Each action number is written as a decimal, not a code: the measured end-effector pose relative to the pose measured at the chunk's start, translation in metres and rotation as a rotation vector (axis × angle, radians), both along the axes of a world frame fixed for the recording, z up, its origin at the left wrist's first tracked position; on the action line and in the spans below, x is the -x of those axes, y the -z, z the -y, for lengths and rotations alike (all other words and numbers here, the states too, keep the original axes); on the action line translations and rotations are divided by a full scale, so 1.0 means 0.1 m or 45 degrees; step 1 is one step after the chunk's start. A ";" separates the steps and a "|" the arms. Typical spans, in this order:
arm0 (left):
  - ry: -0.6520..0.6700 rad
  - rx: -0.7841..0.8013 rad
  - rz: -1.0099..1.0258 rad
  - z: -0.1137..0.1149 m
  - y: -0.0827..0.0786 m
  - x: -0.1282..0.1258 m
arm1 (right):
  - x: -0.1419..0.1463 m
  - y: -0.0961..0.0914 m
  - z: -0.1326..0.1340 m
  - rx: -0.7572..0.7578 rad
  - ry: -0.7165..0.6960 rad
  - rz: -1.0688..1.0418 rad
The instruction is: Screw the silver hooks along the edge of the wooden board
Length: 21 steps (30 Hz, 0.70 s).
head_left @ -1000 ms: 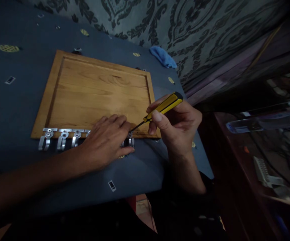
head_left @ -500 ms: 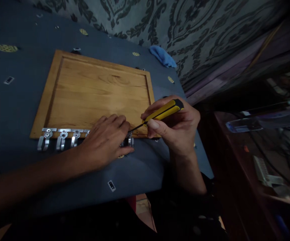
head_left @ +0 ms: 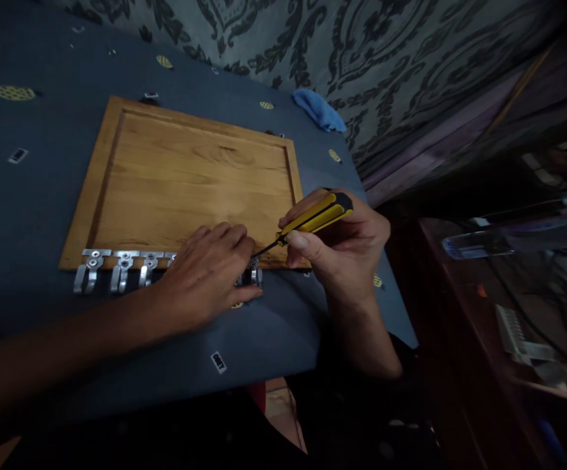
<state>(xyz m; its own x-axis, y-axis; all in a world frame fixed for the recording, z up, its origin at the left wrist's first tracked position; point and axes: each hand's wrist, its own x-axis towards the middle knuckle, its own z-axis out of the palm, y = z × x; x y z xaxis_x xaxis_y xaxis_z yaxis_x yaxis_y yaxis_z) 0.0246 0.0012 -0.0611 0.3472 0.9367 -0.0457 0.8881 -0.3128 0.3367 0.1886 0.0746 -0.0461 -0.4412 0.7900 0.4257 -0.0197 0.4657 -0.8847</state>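
Observation:
My right hand [head_left: 340, 245] is closed round the yellow-and-black handle of a screwdriver [head_left: 320, 212]. The screwdriver slants down to the left, its tip at the right end of a metal hook rail [head_left: 125, 256]. That rail lies along the near edge of a framed wooden board [head_left: 195, 176], with silver double hooks hanging past the edge. Over the rail's right part rests my left hand [head_left: 210, 264], fingers bent on top and thumb below beside the last hook. It hides several hooks. Screw heads show on the hooks at the left.
The board lies on a blue patterned cloth [head_left: 33, 196] covering the table. A blue rag [head_left: 319, 109] is at the far edge by the patterned wall covering [head_left: 386, 46]. To the right stands a dark reddish shelf [head_left: 460, 326] with cables and a whitish plastic piece [head_left: 523, 339].
The screwdriver handle has turned slightly and shifted a little left and down with my right hand. My left hand, the rail and the board stay in place.

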 end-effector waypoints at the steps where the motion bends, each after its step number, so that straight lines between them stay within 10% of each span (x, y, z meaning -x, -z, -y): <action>1: 0.002 -0.003 0.003 0.00 0.00 0.00 | 0.00 0.01 0.00 -0.002 0.014 -0.005; 21: -0.006 0.031 -0.015 0.00 -0.02 0.01 | -0.01 0.23 -0.36 0.222 0.299 -0.110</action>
